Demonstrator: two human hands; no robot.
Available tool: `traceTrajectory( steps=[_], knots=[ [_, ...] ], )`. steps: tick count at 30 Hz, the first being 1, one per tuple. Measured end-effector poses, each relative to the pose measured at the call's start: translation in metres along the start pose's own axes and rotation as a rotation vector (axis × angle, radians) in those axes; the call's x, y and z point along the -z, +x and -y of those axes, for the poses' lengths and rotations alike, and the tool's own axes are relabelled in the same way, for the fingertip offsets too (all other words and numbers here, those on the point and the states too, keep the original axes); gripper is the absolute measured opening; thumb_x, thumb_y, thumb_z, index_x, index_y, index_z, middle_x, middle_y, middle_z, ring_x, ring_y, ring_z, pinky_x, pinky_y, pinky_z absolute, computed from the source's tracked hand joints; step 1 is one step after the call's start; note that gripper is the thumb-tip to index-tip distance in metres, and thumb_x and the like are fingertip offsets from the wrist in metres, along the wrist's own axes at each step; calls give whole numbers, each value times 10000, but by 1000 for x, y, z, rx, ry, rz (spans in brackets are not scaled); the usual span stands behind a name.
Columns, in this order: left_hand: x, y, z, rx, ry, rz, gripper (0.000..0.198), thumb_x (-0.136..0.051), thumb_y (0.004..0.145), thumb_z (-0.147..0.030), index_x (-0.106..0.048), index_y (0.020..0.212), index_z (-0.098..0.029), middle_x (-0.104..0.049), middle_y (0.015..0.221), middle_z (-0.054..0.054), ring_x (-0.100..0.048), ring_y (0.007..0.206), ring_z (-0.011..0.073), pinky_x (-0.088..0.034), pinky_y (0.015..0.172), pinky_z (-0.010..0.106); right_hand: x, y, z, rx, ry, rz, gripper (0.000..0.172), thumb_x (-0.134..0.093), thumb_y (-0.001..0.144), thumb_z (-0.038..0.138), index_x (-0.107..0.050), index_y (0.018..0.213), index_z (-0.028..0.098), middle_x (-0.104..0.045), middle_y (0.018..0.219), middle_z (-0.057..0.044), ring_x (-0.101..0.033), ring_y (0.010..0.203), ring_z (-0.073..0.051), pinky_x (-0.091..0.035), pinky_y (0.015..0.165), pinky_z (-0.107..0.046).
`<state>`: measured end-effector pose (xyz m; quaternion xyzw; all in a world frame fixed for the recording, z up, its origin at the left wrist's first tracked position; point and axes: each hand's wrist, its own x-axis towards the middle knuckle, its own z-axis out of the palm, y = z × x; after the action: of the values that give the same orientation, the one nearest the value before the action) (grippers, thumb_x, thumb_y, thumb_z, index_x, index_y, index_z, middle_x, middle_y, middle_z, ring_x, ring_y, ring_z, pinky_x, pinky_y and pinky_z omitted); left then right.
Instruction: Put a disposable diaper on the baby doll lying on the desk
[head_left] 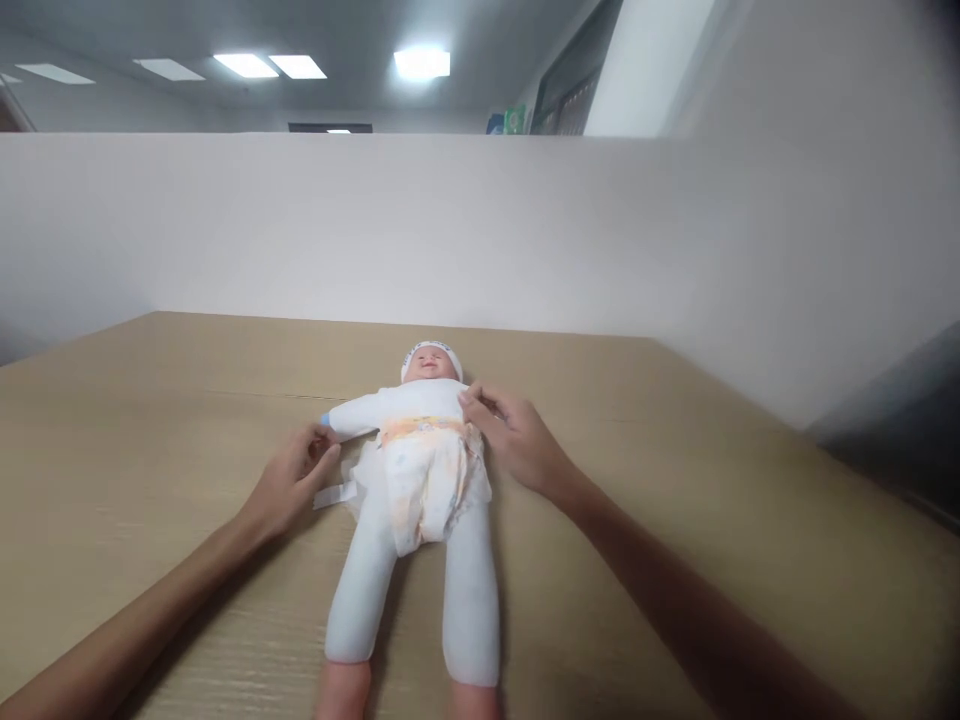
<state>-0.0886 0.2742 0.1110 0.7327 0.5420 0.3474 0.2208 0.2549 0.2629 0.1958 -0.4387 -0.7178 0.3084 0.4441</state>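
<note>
Plainly enough, a doll [416, 402] lies on its back on the table [660, 450], around the middle of its width, with its head towards the far edge and its legs stretched towards the near one. It wears a white cap [431, 350] with dark lettering and a white suit whose legs end in pink lower legs; I cannot see as far as the feet. A diaper [427, 480] sits over the suit at the hips, its orange-patterned front drawn up between the legs to the waist. On the side towards the table's left edge, a pale tab [334, 495] sticks out flat from beside the hip.

The person's left hand [291, 480] is at the end of the doll's outstretched arm, by the blue cuff [325, 419], just above the tab. Its fingers are bent, with the thumb apart from them; whether they grip the doll's little hand I cannot tell.

The right hand [517, 432] is across from it, at the side of the doll's chest, just above the diaper's waist. Thumb and forefinger come close together there, though I cannot tell whether they are pinching anything.

Beyond the table's far edge stands a pale partition [375, 230], with lit ceiling panels [421, 64] above.
</note>
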Motion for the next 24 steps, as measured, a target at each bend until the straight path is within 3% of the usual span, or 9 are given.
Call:
traceTrajectory(
  steps=[5,7,10,14,19,24],
  knots=[
    [3,-21,11,-109,231,103,436,-553,1058,-662,-611,1002,-233,-680,1038,76,-583,1013,321,-418,919,435,-21,11,22,238,-213,182,220,-579,1117,397,-705,1054,227,-732,1110,-30,-643,1081,-215,-452,987,-337],
    [-1,-25,9,-126,295,117,440,-588,1035,-668,-596,969,-233,-664,992,69,-576,994,322,-405,907,441,-30,21,25,327,-272,333,213,-574,1140,383,-735,1141,244,-745,1238,-22,-634,1235,-219,-407,1131,-364],
    [-7,-27,9,-122,251,137,399,-633,1016,-620,-594,972,-225,-645,976,61,-571,975,312,-403,891,432,-44,37,24,420,-385,575,287,-554,1161,439,-761,1223,249,-747,1305,-39,-628,1307,-241,-366,1196,-419],
    [-13,-23,12,28,-84,135,368,-639,1006,-576,-553,968,-220,-595,889,30,-553,836,246,-404,769,368,-62,51,15,471,-512,751,280,-576,1145,397,-799,1178,231,-774,1239,-57,-649,1221,-264,-384,1163,-460],
    [-20,-14,5,201,-701,123,471,-745,919,-557,-460,1112,-235,-582,843,-28,-526,717,171,-388,687,304,-75,55,7,484,-655,799,266,-618,1084,330,-827,965,216,-767,917,-49,-615,993,-248,-395,1102,-469],
    [-31,0,-16,143,-882,0,504,-792,874,-449,-521,1232,-221,-586,854,-37,-569,809,167,-447,790,302,-82,57,10,516,-745,845,201,-651,1026,280,-831,951,232,-751,886,-35,-596,942,-230,-409,1064,-439]
  ],
)
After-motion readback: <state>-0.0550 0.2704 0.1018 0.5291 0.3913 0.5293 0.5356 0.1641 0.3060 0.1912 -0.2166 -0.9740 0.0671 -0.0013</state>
